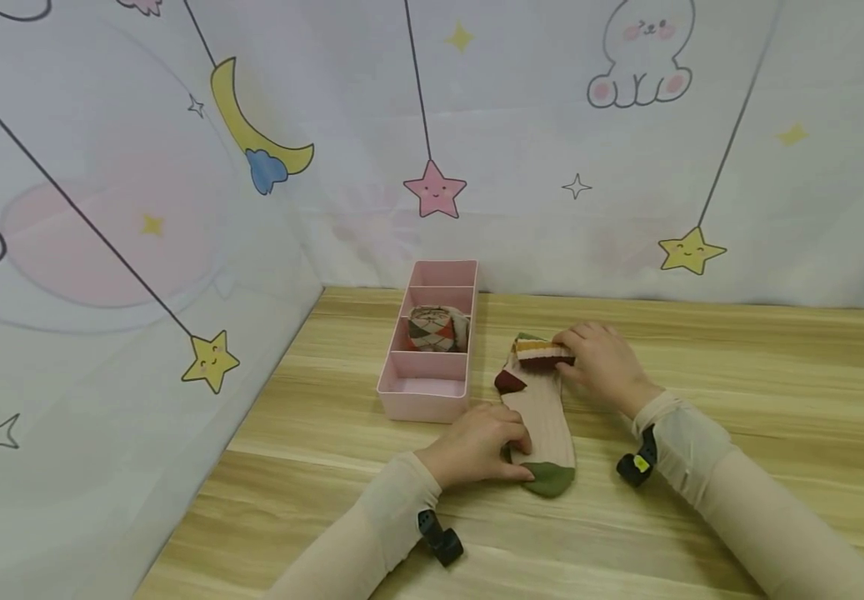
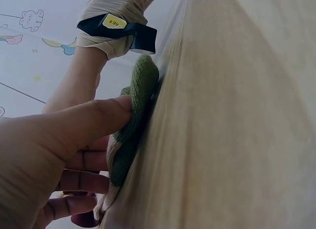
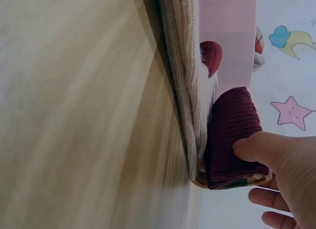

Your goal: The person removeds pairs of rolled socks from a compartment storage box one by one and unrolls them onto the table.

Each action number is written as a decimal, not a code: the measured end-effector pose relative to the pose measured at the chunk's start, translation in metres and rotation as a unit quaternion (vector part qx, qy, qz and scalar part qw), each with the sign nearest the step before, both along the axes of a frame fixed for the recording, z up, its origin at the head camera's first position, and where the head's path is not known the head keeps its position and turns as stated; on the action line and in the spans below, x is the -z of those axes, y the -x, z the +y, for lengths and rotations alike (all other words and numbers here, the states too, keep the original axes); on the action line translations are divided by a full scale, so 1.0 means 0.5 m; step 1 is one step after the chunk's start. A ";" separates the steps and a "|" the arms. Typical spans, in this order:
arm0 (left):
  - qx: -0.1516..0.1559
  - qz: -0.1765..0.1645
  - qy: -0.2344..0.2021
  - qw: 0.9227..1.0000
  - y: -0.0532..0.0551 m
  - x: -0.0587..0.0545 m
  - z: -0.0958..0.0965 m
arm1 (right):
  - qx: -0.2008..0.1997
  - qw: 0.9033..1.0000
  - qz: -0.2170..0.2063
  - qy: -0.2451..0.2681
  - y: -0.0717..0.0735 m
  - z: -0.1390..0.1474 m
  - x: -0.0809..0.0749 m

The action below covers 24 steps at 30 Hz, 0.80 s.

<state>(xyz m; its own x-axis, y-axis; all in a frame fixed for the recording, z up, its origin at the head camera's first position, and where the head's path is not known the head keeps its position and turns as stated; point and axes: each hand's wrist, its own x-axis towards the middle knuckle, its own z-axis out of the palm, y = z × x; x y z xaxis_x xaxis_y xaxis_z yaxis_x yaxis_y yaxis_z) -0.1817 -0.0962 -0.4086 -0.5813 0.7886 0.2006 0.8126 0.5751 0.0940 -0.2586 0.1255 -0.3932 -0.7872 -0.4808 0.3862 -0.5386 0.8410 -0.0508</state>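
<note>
A cream ribbed sock lies lengthwise on the table, with a green toe at the near end and a maroon patch at its left edge. It lies in layers; whether there is a second sock I cannot tell. At the far end the striped cuff is folded over, maroon side showing. My right hand pinches this fold, thumb on the maroon ribbing. Near the toe, my left hand holds the sock's left edge, its thumb against the green knit and its other fingers bent beside the cream part.
Left of the sock stands a pink divided box. A rolled argyle-patterned sock sits in one of its middle compartments, with greyish fabric beside it. A printed cloth hangs behind and along the left of the wooden table.
</note>
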 end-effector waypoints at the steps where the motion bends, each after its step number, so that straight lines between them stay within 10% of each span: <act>1: 0.001 -0.001 0.000 1.000 0.000 -0.001 0.000 | -0.002 1.000 0.005 0.003 0.001 0.000 -0.001; 24: 0.014 0.010 -0.007 1.000 0.001 0.003 -0.003 | 0.025 0.998 0.023 0.051 0.045 -0.010 -0.001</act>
